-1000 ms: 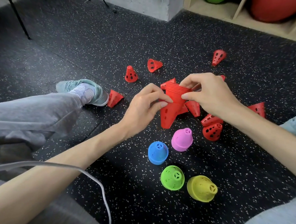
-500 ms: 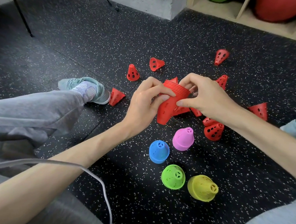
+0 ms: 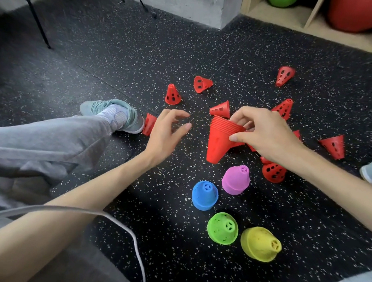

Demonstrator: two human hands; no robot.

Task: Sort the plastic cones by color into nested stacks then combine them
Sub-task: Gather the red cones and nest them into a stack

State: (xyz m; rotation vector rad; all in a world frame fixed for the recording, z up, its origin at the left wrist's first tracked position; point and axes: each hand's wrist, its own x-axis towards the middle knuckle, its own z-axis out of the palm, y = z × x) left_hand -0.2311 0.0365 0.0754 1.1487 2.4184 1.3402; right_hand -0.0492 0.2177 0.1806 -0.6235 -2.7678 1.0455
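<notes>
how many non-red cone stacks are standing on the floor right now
4. Pink stack sits just below the held red stack; blue stack left of pink; green stack nearer the camera; yellow stack, tilted, right of green. None look hidden.

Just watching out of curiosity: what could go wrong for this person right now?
1. Only the right hand pinches the red nested plastic cone stack near its rim; the open left hand is off it, so the stack might tip or slip.
2. It hangs just above the pink plastic cone stack and could topple that.
</notes>
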